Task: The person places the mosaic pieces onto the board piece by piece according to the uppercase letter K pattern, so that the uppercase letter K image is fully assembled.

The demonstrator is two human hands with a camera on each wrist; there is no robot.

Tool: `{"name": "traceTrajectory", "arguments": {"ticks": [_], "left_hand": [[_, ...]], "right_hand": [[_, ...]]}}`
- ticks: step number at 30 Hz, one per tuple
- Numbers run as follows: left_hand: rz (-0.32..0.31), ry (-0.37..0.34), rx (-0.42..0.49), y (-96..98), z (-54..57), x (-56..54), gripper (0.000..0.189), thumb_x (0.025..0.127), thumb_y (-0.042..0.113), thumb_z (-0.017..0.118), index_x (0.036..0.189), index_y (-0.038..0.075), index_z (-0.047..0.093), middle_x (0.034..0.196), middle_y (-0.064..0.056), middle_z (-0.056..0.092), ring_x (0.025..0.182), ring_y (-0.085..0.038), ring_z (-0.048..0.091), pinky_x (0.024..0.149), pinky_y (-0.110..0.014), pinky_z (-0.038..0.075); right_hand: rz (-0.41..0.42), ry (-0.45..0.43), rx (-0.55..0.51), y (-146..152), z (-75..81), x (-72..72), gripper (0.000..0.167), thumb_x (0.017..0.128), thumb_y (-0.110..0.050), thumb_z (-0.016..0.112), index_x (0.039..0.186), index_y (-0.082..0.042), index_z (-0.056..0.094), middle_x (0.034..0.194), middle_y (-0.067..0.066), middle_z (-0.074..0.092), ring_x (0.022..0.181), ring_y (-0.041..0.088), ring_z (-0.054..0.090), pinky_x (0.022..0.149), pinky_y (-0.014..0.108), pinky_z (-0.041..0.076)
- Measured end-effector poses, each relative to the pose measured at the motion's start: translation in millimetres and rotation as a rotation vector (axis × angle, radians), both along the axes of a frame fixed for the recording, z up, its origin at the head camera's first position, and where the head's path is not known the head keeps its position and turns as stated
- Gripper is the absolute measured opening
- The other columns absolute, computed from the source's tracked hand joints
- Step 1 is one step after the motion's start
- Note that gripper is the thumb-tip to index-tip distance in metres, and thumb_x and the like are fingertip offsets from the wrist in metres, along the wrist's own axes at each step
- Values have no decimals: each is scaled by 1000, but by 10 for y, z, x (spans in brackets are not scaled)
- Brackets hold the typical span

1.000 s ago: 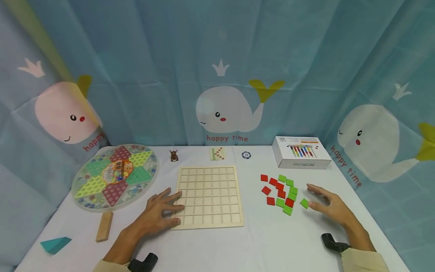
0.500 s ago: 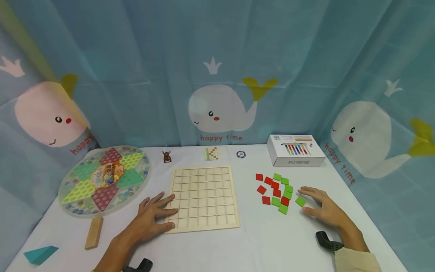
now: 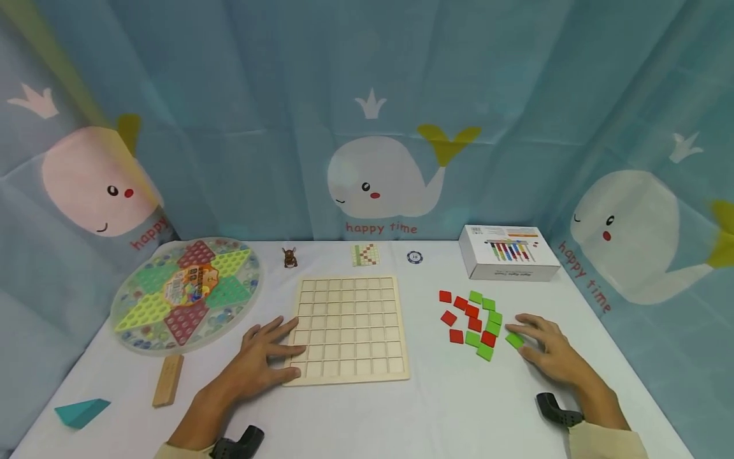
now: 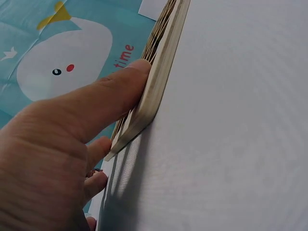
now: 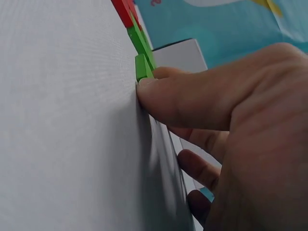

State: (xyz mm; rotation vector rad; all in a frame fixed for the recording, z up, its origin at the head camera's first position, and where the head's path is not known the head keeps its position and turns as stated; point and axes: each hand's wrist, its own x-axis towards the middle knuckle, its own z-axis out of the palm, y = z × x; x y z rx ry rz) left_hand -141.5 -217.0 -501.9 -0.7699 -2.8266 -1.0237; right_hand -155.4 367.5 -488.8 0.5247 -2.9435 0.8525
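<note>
A square wooden grid board (image 3: 350,331) lies in the middle of the table in the head view. My left hand (image 3: 258,360) rests on its left edge with the fingers spread; the thumb (image 4: 115,91) presses the board's near corner in the left wrist view. To the right lies a loose group of red tiles (image 3: 474,324) and green tiles (image 3: 484,352). Slightly apart from them, my right hand (image 3: 550,350) pinches one green tile (image 3: 514,340) between thumb and index finger, on the table. In the right wrist view the thumb covers part of that tile.
A round star-patterned marble board (image 3: 186,296) lies on the left, with a wooden block (image 3: 168,380) and a teal wedge (image 3: 83,413) nearer. Along the back are a brown figurine (image 3: 289,257), a patterned card (image 3: 365,255), a round chip (image 3: 415,257) and a white box (image 3: 509,253).
My right thumb and index finger have closed onto the single green tile from its right side. The left hand stays on the board. The head view has shifted slightly.
</note>
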Motion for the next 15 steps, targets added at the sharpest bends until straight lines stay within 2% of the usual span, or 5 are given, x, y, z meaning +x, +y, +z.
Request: {"name": "traceTrajectory", "arguments": {"ticks": [4,11,13,15], "left_hand": [[10,-7,-18,16,11,-17,41,79,45,76,110,18,75,148,-12,41,137,-42,27,102,-66,8],[10,-11,-24,17,22,-33,42,77,45,78,109,18,76,148,-13,41,137,-42,27,103,-66,8],[10,-19,-12,16,15,-25,42,78,45,78,110,18,76,148,-13,40,137,-43,26,102,-66,7],[10,-23,-2,18,6,-14,42,78,45,77,110,18,75,148,-13,40,137,-43,26,102,-66,7]], "right_hand": [[-17,17,1,-13,-8,33,33,85,-5,70,118,-9,68,136,22,44,125,50,27,91,76,20],[-33,43,-68,-15,1,38,27,84,0,70,109,-8,65,131,23,47,123,50,31,93,73,23],[-39,54,-87,-24,48,32,27,84,1,70,109,-6,64,127,21,51,121,47,35,93,70,27],[-45,79,-88,-34,111,24,27,84,1,70,110,-6,64,120,17,55,118,38,42,95,60,33]]}}
